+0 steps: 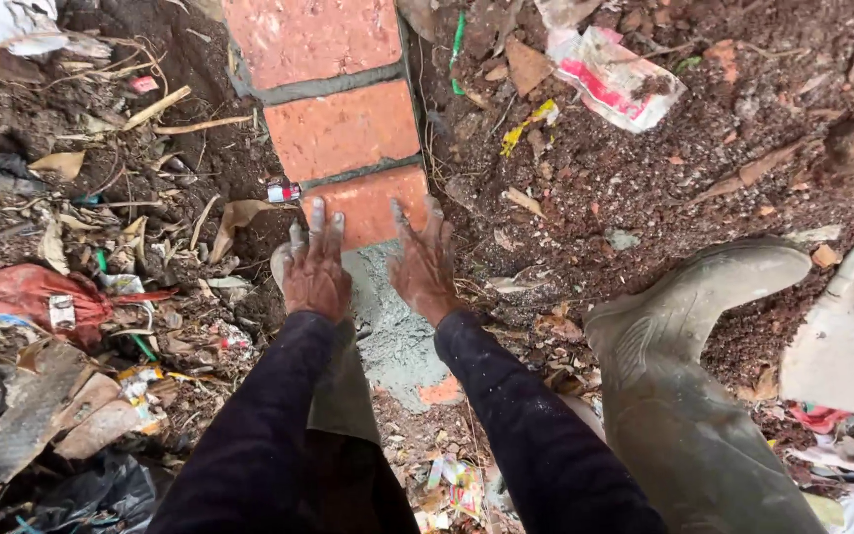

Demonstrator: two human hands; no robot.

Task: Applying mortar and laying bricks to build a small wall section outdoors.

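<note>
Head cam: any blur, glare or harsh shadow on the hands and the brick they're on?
Head view: soft, even daylight, no glare and no hard shadows. The left hand and right hand on the nearest red clay brick are sharp, as is the grey wet mortar below them. Slight wide-angle stretch toward the edges, seen at the grey-green rubber boot; corners look a little softer.

Crumpled white/pink wrapper (pixel 613 77) top right on dirt. Small red/white pack (pixel 284 193) left of bricks. Red bag w/ white label (pixel 62 311) far left. Colourful wrappers (pixel 455 487) btm centre.
</note>
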